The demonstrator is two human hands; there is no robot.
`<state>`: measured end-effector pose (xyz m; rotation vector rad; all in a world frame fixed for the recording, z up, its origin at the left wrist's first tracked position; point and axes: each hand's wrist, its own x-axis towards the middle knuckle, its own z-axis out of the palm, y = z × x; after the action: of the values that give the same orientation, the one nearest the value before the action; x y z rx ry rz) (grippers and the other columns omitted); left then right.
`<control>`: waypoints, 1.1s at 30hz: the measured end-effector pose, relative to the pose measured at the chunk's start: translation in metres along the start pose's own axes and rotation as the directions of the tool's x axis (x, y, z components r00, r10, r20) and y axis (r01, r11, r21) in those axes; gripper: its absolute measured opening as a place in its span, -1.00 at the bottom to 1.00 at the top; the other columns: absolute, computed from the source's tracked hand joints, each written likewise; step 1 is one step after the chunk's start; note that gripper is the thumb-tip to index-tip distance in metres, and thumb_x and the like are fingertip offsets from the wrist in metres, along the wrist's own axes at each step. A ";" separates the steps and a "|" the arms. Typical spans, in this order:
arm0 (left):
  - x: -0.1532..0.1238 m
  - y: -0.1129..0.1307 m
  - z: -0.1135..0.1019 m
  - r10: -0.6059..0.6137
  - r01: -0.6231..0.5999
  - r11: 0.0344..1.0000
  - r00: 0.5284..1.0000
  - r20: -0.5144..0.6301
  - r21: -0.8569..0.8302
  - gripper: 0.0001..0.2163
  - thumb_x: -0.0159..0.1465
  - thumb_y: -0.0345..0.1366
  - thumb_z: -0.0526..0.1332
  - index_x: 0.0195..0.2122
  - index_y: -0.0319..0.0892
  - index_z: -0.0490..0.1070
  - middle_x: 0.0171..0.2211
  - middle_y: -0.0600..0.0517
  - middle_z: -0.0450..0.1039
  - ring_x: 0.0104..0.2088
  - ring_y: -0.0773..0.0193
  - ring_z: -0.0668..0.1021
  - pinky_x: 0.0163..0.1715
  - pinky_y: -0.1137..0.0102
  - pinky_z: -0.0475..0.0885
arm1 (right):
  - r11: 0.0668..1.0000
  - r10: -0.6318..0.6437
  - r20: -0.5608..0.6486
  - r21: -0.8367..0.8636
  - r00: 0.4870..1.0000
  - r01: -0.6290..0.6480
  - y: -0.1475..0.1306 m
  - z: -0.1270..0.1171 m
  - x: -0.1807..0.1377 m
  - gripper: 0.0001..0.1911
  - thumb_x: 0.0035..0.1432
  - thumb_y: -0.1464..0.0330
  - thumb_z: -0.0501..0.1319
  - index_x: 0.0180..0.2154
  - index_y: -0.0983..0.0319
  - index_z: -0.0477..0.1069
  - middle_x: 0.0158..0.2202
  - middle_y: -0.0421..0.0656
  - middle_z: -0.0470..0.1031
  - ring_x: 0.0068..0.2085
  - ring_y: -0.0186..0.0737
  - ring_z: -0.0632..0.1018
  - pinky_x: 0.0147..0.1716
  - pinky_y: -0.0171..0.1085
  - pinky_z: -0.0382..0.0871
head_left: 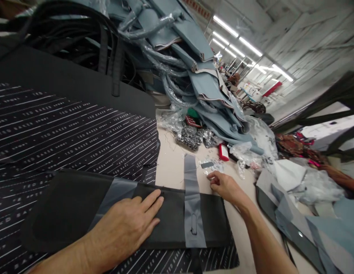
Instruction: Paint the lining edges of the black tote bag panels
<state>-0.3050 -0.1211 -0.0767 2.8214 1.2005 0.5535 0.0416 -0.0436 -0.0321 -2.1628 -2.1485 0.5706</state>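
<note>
Printed lining sheet [65,125] lying across table [171,167], black with white lettering.
Black panel [165,220] resting on it, two grey straps crossing; upright strap [192,198] sitting near right end.
Blue bag pile [188,57] leaning over table's far edge; risk: pile sliding onto work.
Left hand [128,224] pressing panel flat, fingers spread, grasping nothing; easing off could be letting panel shift.
Right hand [225,186] reaching past panel's far edge, fingertips pinching among small clear packets [211,165]; whether holding one, cannot tell. Risk: piece slipping, scattering.
</note>
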 end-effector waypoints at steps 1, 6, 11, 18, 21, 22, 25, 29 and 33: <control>0.000 0.000 0.000 0.000 0.000 1.000 1.000 -0.002 0.001 -0.65 0.35 -0.37 0.09 0.12 -0.17 0.46 0.18 -0.07 0.44 -0.29 0.11 0.62 -0.45 0.21 0.55 | 1.000 0.006 -0.001 -0.007 1.000 -0.006 -0.001 0.000 0.000 -0.63 -0.02 0.59 0.14 -0.15 0.24 0.46 -0.43 -0.23 0.54 -0.36 -0.23 0.55 -0.34 -0.32 0.30; 0.000 0.000 -0.001 0.011 -0.011 1.000 1.000 0.014 0.029 -0.64 0.34 -0.37 0.12 0.13 -0.18 0.45 0.19 -0.07 0.43 -0.33 0.13 0.61 -0.45 0.20 0.54 | 0.998 0.059 -0.027 -0.004 0.998 -0.059 -0.004 0.000 -0.001 -0.65 -0.02 0.57 0.15 -0.15 0.25 0.43 -0.43 -0.23 0.53 -0.40 -0.23 0.54 -0.39 -0.32 0.28; -0.001 -0.001 0.001 0.007 -0.008 1.000 1.000 0.030 0.028 -0.65 0.35 -0.36 0.11 0.14 -0.18 0.45 0.20 -0.09 0.42 -0.31 0.12 0.60 -0.43 0.21 0.52 | 0.995 0.086 -0.039 0.053 0.996 -0.084 -0.003 -0.001 -0.002 -0.67 -0.05 0.53 0.17 -0.18 0.23 0.43 -0.49 -0.27 0.52 -0.45 -0.24 0.52 -0.42 -0.32 0.27; 0.002 0.000 0.001 -0.010 0.010 1.000 0.997 0.075 0.001 -0.64 0.37 -0.35 0.09 0.17 -0.16 0.41 0.23 -0.07 0.38 -0.28 0.12 0.60 -0.36 0.18 0.53 | 0.974 0.064 -0.113 0.221 0.992 -0.038 -0.003 0.000 -0.008 -0.72 -0.08 0.41 0.18 -0.23 0.23 0.41 -0.51 -0.27 0.46 -0.46 -0.22 0.48 -0.41 -0.27 0.28; 0.002 0.001 -0.001 -0.022 0.023 1.000 0.994 0.105 -0.009 -0.64 0.37 -0.34 0.09 0.18 -0.16 0.40 0.23 -0.06 0.38 -0.26 0.11 0.60 -0.37 0.18 0.54 | 0.935 0.017 -0.123 0.353 0.992 0.028 -0.021 0.002 -0.016 -0.69 -0.03 0.30 0.20 -0.19 0.25 0.36 -0.47 -0.24 0.44 -0.44 -0.22 0.48 -0.40 -0.25 0.33; 0.002 0.001 -0.001 -0.024 0.025 1.000 0.994 0.110 -0.014 -0.63 0.38 -0.33 0.08 0.18 -0.16 0.39 0.23 -0.06 0.38 -0.27 0.12 0.60 -0.37 0.18 0.54 | 0.915 -0.012 -0.118 0.399 0.993 0.058 -0.031 0.004 -0.018 -0.67 -0.01 0.28 0.21 -0.17 0.24 0.34 -0.45 -0.23 0.44 -0.42 -0.23 0.49 -0.38 -0.25 0.35; 0.001 0.001 -0.003 -0.029 0.031 0.999 0.994 0.101 -0.019 -0.64 0.39 -0.29 0.06 0.19 -0.16 0.38 0.23 -0.06 0.37 -0.28 0.14 0.58 -0.37 0.19 0.53 | 0.849 -0.121 -0.072 0.510 0.990 0.141 -0.068 0.016 -0.023 -0.66 0.03 0.27 0.25 -0.13 0.22 0.35 -0.36 -0.21 0.46 -0.35 -0.25 0.51 -0.32 -0.28 0.40; 0.000 0.001 -0.005 -0.035 0.039 0.999 0.993 0.108 -0.030 -0.64 0.40 -0.27 0.05 0.18 -0.17 0.36 0.17 -0.08 0.42 -0.29 0.14 0.57 -0.40 0.20 0.50 | 0.768 -0.282 0.029 0.606 0.959 0.208 -0.115 0.037 -0.021 -0.75 0.05 0.35 0.28 -0.17 0.20 0.41 -0.33 -0.23 0.49 -0.33 -0.30 0.52 -0.31 -0.33 0.41; 0.001 0.002 -0.006 -0.038 0.045 0.998 0.992 0.121 -0.053 -0.63 0.40 -0.24 0.04 0.19 -0.17 0.34 0.15 -0.06 0.42 -0.33 0.16 0.55 -0.43 0.20 0.48 | 0.740 -0.353 0.057 0.628 0.934 0.241 -0.134 0.051 -0.014 -0.77 0.06 0.42 0.26 -0.17 0.19 0.45 -0.34 -0.25 0.53 -0.34 -0.32 0.54 -0.30 -0.33 0.42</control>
<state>-0.3054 -0.1224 -0.0703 2.7329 1.1998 0.4026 -0.1006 -0.0639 -0.0384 -1.4276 -1.9345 1.2533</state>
